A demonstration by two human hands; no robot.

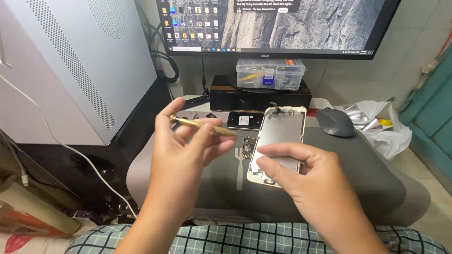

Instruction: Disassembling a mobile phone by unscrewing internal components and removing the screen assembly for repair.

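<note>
My left hand [181, 150] grips a slim gold screwdriver [202, 124] between thumb and fingers, its tip pointing right toward an opened phone. My right hand [301, 178] holds that phone's screen assembly [278, 136], silver back plate facing up, tilted above the grey work mat [358, 164]. A small circuit board piece [249, 146] lies on the mat under the screwdriver's tip. A second dark phone part [245, 120] rests farther back on the mat.
A grey computer mouse [335, 122] sits at the mat's right rear. Behind are a monitor [278, 26], a clear parts box [270, 74] on a dark box, a white computer tower [70, 66] at left, and a plastic bag [381, 124] at right.
</note>
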